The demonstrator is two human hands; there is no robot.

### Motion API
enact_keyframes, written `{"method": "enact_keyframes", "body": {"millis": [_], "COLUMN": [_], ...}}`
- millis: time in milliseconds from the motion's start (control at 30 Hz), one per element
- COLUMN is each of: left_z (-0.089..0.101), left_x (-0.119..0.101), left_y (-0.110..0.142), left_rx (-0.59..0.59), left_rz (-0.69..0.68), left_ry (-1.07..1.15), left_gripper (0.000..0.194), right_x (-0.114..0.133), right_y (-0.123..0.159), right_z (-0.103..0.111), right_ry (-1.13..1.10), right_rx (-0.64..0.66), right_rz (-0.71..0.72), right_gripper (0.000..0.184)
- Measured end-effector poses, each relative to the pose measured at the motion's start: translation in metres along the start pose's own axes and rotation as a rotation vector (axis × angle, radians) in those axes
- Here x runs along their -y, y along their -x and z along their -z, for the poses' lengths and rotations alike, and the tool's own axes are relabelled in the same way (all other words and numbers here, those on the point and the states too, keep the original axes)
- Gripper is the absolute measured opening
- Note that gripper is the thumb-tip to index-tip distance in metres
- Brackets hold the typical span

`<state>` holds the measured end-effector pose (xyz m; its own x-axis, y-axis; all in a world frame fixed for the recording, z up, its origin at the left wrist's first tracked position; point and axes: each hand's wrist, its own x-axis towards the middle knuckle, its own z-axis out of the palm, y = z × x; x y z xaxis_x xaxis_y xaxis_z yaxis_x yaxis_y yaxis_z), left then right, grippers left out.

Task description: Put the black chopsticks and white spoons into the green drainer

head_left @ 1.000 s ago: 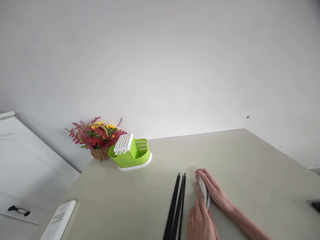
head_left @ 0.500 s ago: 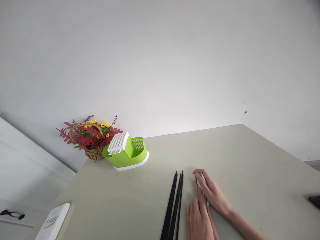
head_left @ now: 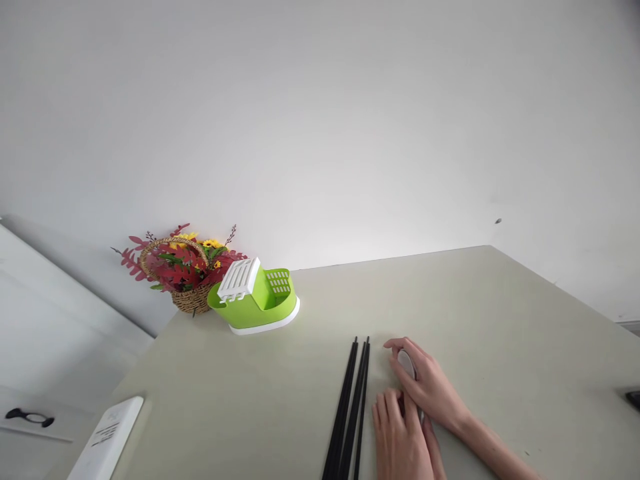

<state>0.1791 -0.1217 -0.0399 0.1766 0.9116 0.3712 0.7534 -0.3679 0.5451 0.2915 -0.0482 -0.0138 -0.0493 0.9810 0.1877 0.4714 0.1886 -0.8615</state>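
My right hand [head_left: 427, 383] is closed round a white object with a rounded, oval end [head_left: 407, 363]; most of it is hidden under the fingers, so its kind cannot be told. Just nearer to me, my left hand [head_left: 403, 433] lies palm down with its fingers curled over the near part of the same object, thumb touching it. Both hands rest low over the table. Beside them on the left, several black chopsticks [head_left: 350, 407] lie side by side, thin tips pointing away from me.
A green and white utensil holder [head_left: 255, 313] stands at the back left, before a wicker basket [head_left: 193, 300] of red and yellow artificial flowers. A white flat box [head_left: 107, 437] lies at the left edge of the pale table [head_left: 240, 400]. Something dark [head_left: 634, 399] sits at the far right.
My left hand's fingers have curled more and drawn slightly back. More of the object's rounded white end now shows in my right hand. The view has shifted a little.
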Motion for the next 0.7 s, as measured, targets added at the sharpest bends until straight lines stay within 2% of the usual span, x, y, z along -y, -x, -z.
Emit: {"method": "enact_keyframes", "body": {"millis": [267,467,700], "left_z": [0.012,0.018,0.023], "left_x": [-0.008,-0.011,-0.013], "left_y": [0.001,0.003,0.002], "left_rx": [0.066,0.081,0.118], "left_rz": [0.05,0.046,0.074], "left_ry": [0.033,-0.055,0.038], "left_gripper": [0.03,0.027,0.032], "right_x": [-0.001,-0.005,-0.008], "right_y": [0.0,0.003,0.004], "right_z": [0.001,-0.001,-0.001], "right_ry": [0.073,0.11,0.107], "right_rx": [0.021,0.0,-0.015], "right_rz": [0.015,0.031,0.033], "right_gripper": [0.024,0.024,0.024]}}
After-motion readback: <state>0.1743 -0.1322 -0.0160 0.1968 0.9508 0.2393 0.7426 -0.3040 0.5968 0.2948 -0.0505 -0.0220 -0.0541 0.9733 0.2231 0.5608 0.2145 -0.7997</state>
